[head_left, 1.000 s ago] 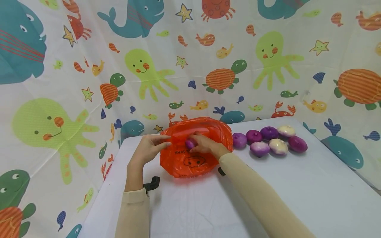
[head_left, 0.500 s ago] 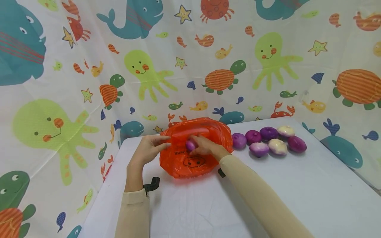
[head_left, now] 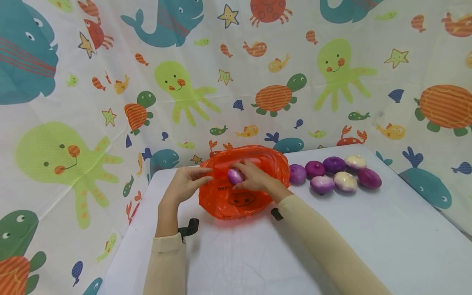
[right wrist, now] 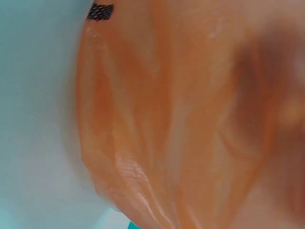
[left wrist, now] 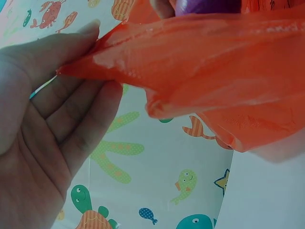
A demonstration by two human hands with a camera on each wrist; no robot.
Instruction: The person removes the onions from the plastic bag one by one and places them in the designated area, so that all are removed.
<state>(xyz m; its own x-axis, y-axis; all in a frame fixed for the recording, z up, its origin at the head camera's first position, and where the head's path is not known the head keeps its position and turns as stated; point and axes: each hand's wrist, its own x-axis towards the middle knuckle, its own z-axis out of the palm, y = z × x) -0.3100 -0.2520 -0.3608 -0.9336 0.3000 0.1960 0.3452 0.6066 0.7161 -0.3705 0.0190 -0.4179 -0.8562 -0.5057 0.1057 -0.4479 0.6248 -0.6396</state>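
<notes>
A red plastic bag (head_left: pixel 239 207) with a printed face stands open on the white table. My right hand (head_left: pixel 252 177) reaches into its mouth and holds a purple onion (head_left: pixel 235 176) with a pale patch. At the bag's left edge, my left hand (head_left: pixel 186 184) pinches the film; in the left wrist view the bag's corner (left wrist: pixel 105 64) lies between thumb and fingers. Part of a purple onion (left wrist: pixel 207 6) also shows above the bag there. The right wrist view is mostly filled by the orange-red film (right wrist: pixel 143 119), with a dark blurred shape behind it.
Right of the bag lie several onions, among them a purple one (head_left: pixel 333 164), a purple-white one (head_left: pixel 322 185) and a cream one (head_left: pixel 345 182). A white sheet with sea animals (head_left: pixel 236 82) hangs behind the table (head_left: pixel 236 258).
My right hand has lifted slightly within the bag's mouth, and more of the onion shows between its fingers. The left hand has stayed where it was at the bag's edge.
</notes>
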